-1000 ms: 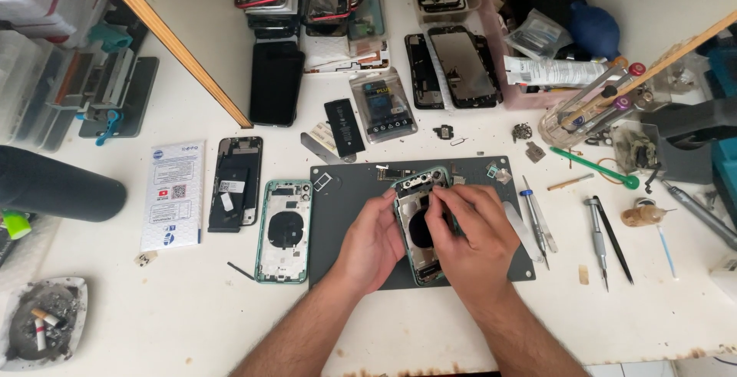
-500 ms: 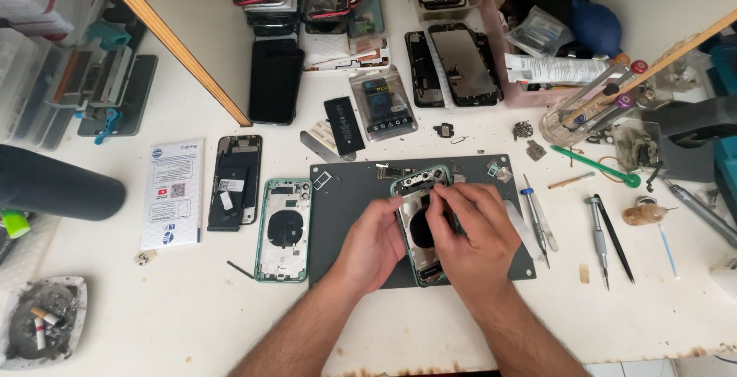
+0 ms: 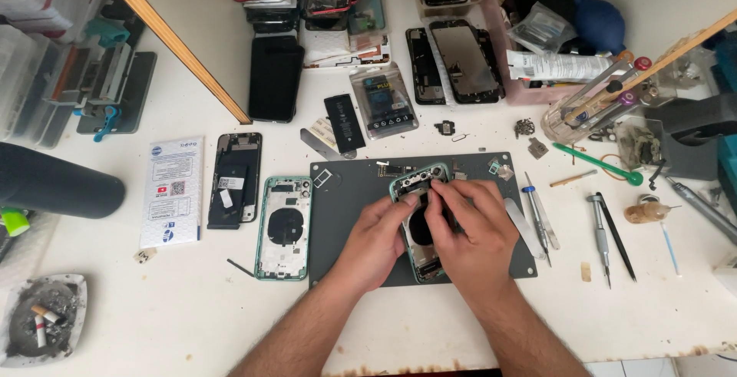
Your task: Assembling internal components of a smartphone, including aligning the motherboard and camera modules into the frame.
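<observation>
Green phone frame (image 3: pixel 421 223) laid open on the dark mat (image 3: pixel 345 216) at the middle of the white surface (image 3: pixel 192 308), steadied by the left hand (image 3: pixel 376 243), right hand (image 3: pixel 468 231) pressed over it, fingers (image 3: pixel 437 193) pinched at its top edge, second green frame (image 3: pixel 284 227) set just left of the mat, screwdrivers (image 3: pixel 606 235) lined up to the right.

There is only the one view, from a camera on the person's head, looking almost straight down onto the white surface (image 3: pixel 192 323) from above the near edge, with the forearms entering from the bottom of the frame. It sits close enough that the dark work mat (image 3: pixel 345 216) and the two hands over it fill the middle, yet wide enough to reach the stacked phone parts by the far wall, the ashtray (image 3: pixel 46 319) at lower left and the screwdrivers (image 3: pixel 603 231) at right.
</observation>
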